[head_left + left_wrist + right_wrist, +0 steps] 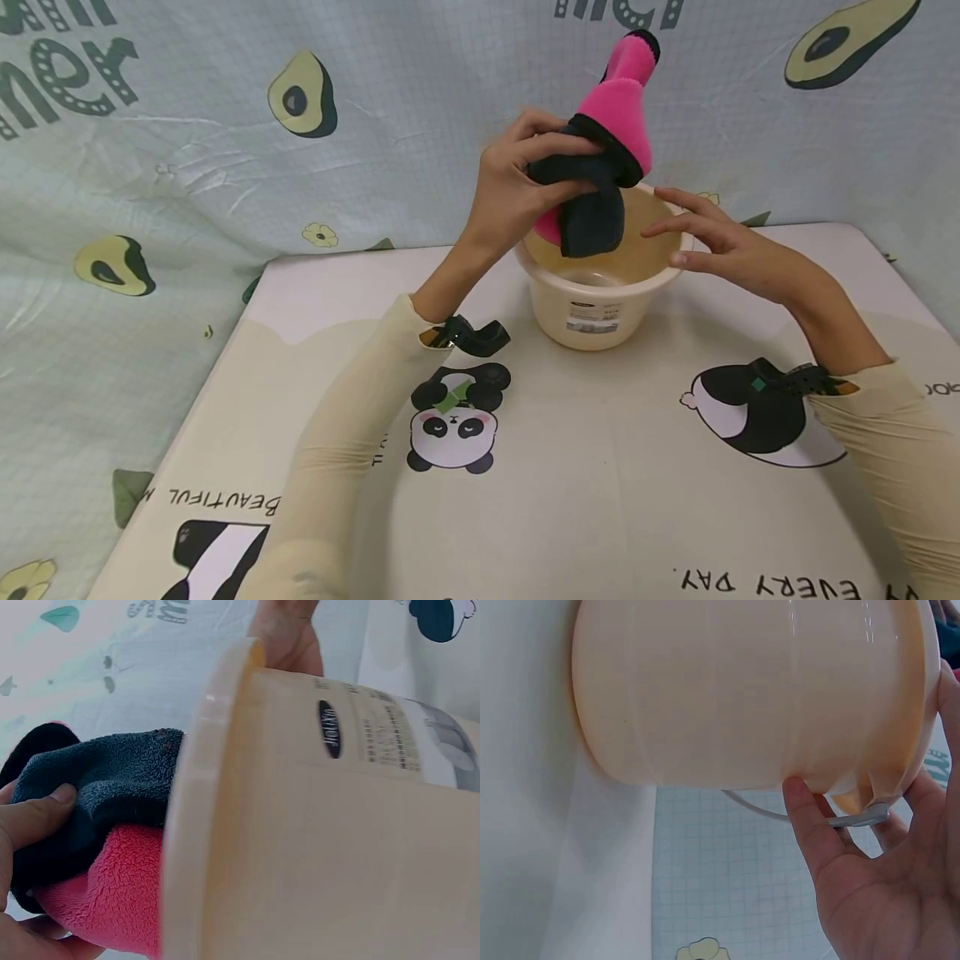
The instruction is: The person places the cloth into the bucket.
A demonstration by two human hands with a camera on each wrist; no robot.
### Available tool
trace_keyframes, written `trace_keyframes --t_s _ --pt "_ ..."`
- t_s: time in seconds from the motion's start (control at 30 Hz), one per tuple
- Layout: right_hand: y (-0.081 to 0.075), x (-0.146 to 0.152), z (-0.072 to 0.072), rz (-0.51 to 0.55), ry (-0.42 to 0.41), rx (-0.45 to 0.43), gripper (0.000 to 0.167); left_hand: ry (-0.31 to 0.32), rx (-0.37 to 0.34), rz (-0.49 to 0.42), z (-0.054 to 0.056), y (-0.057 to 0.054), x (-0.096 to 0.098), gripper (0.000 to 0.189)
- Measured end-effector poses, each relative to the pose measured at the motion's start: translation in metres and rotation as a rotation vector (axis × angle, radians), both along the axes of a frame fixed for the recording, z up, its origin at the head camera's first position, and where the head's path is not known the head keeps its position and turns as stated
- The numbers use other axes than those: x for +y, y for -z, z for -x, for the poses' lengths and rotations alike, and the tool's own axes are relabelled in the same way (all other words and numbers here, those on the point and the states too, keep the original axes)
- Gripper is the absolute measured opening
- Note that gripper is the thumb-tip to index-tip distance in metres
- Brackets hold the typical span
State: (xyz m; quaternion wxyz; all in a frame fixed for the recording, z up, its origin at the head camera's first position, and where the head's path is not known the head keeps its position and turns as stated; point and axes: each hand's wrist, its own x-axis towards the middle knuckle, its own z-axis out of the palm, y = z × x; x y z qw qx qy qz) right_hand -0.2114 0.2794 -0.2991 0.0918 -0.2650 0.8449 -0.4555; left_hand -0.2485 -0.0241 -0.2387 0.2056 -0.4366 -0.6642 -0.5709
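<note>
My left hand point(513, 179) pinches a bundle of fluffy cloths above the left part of a cream plastic bucket point(555, 310). One cloth is dark blue point(592, 223); the pink cloth point(618, 117) with black edging sticks up and tilts right. In the left wrist view the thumb presses the dark blue cloth point(127, 769), with pink fabric point(131, 889) beneath it, beside the bucket's rim. At the bucket's right rim is my right hand point(731, 246), its fingers spread and loosely bent. The right wrist view shows a fingertip touching the bucket wall point(727, 697) near the handle point(862, 816).
The bucket stands upright near the far edge of a table covered with a panda-print cloth point(540, 467). Behind it hangs a pale sheet point(420, 108) with avocado prints. A label point(592, 317) is stuck on the bucket's front.
</note>
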Motion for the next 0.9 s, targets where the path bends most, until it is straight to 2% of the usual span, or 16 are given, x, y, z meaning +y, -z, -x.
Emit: trace_keyframes --t_s 0.1,0.2,0.33,0.43,0.57,0.73,0.9 --pt "-0.001 0.000 -0.001 0.003 -0.002 0.000 0.040 -0.021 -0.040 0.035 0.001 0.004 0.003 0.029" --pt "-0.001 -0.001 -0.002 -0.001 -0.004 0.004 0.040 -0.048 -0.070 0.112 0.002 0.006 0.003 0.028" --pt "-0.003 -0.002 -0.003 -0.007 0.000 0.003 0.040 -0.072 -0.084 0.279 0.003 0.007 -0.001 0.029" --pt "-0.002 -0.002 -0.002 -0.003 0.002 -0.002 0.039 -0.085 -0.058 0.440 0.005 0.005 -0.007 0.030" --pt "-0.002 -0.002 -0.002 -0.003 -0.001 -0.002 0.037 -0.040 -0.007 0.664 0.009 -0.005 -0.018 0.037" --pt "-0.003 -0.001 -0.003 0.003 -0.006 0.003 0.036 0.028 -0.013 0.903 0.013 -0.024 -0.018 0.061" --pt "-0.002 -0.002 -0.002 0.011 -0.009 -0.003 0.036 0.088 0.024 1.105 0.020 -0.034 -0.009 0.060"
